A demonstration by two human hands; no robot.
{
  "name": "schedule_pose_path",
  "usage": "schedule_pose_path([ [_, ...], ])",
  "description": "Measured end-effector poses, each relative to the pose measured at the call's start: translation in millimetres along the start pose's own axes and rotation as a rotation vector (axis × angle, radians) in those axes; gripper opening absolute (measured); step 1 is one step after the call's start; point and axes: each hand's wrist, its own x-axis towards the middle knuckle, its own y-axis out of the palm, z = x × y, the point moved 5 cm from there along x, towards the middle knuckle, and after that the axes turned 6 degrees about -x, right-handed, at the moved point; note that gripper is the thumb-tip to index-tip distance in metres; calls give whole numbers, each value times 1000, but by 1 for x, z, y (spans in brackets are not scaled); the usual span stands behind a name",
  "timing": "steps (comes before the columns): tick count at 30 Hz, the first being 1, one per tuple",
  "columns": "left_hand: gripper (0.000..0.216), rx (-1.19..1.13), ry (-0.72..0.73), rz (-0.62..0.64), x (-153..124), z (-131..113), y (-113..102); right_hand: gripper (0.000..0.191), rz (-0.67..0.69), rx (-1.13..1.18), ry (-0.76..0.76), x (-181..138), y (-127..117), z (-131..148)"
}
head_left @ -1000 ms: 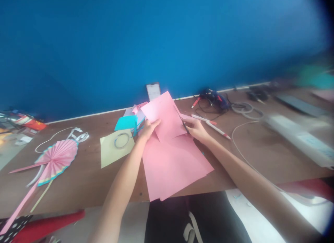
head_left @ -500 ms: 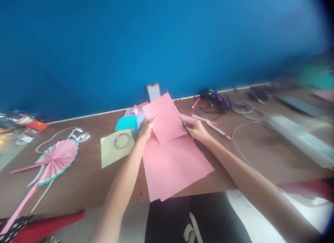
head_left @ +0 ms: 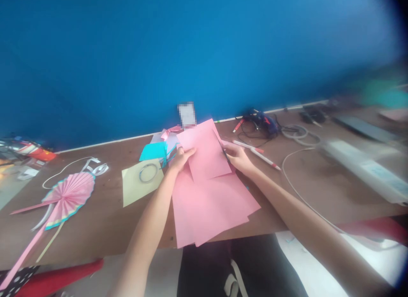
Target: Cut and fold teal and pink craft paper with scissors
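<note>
My left hand [head_left: 180,158] pinches the left edge of a small pink sheet [head_left: 204,150] held tilted above the wooden table [head_left: 105,220]. My right hand [head_left: 236,157] grips the same sheet's right edge, and a thin dark object, perhaps a pen or blade, shows between its fingers. Under both hands lies a stack of larger pink sheets [head_left: 210,207] that overhangs the table's near edge.
A yellow sheet with a wire ring [head_left: 140,180] and turquoise paper [head_left: 154,151] lie to the left. A pink pleated paper fan [head_left: 68,195] lies further left. Pens [head_left: 263,157], a tangle of cables [head_left: 264,122] and a white cord [head_left: 296,182] lie to the right. A blue wall backs the table.
The small pink sheet has tipped down slightly and sits lower between my hands. Both hands keep their hold on it.
</note>
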Motion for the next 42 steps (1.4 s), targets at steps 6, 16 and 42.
schedule_pose_path([
  [6, 40, -3, -11, 97, -5, -6, 5, 42, 18, 37, -1, 2, 2, -2],
  [16, 40, -32, -21, 117, -4, -2, 8, 40, -33, 58, 0, 2, 1, -1],
  [42, 41, -50, 7, 118, -5, -5, 8, 46, -32, 1, -12, 0, -2, -1],
])
